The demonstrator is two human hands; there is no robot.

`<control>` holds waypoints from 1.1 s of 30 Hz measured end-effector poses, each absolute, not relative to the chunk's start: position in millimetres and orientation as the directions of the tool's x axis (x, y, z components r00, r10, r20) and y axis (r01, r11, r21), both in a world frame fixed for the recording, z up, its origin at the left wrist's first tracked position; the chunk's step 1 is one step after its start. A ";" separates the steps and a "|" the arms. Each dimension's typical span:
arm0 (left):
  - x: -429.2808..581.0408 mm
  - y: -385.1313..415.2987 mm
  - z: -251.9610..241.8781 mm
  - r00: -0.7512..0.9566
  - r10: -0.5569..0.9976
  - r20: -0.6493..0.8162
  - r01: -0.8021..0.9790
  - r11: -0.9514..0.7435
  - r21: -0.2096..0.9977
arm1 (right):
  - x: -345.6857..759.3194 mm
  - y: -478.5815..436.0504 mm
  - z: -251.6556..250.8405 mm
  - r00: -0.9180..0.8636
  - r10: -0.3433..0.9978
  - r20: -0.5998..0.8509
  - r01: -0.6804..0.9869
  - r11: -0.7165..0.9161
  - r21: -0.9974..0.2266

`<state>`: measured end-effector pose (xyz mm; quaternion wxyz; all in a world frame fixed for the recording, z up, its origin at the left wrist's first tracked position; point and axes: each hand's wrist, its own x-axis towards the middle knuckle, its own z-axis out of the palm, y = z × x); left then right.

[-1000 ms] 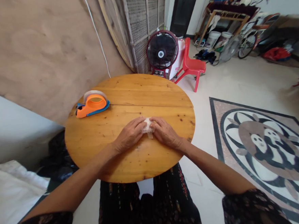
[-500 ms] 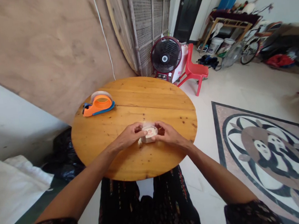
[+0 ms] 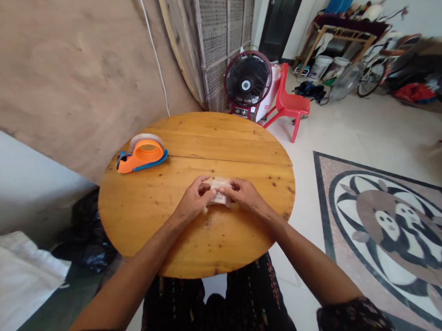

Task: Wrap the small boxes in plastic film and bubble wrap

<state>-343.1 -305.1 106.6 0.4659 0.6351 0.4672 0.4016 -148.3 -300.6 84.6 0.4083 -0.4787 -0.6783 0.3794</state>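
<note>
A small pale box (image 3: 220, 199) rests near the front middle of the round wooden table (image 3: 196, 243), with a clear, shiny edge that looks like plastic. My left hand (image 3: 196, 197) grips its left side, fingers behind and thumb over the top. On the other side my right hand (image 3: 243, 194) is closed round the right end, its thumb also on top. The two thumb tips nearly meet over the box and hide part of its upper face. Toward the table's far left lies an orange and blue tape dispenser (image 3: 135, 161) holding a roll of tape, apart from both hands.
Behind the table stand a dark red fan (image 3: 248, 78) and a red plastic chair (image 3: 291, 102). A wooden board wall (image 3: 66, 70) runs along the left, with black plastic bags (image 3: 91, 230) and a white sack (image 3: 20, 270) below it. A panda floor design (image 3: 402, 223) lies to the right.
Both thumbs have moved inward over the top of the box, covering the pinkish mark that showed on it. The box looks tilted differently. The dispenser stays on the table.
</note>
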 end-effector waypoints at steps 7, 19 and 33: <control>-338.0 -301.2 101.5 0.213 0.972 0.097 0.224 -0.145 0.964 | -146.5 -292.9 80.7 -0.275 0.952 0.132 0.210 0.193 -0.959; -343.0 -288.7 108.8 0.325 0.944 0.054 0.272 -0.148 0.951 | -146.8 -298.6 82.2 -0.258 0.961 0.104 0.078 0.128 -0.989; -348.3 -291.6 100.4 0.451 0.891 0.051 0.138 -0.126 0.982 | -154.1 -309.4 78.6 -0.162 0.981 0.106 -0.036 0.102 -0.994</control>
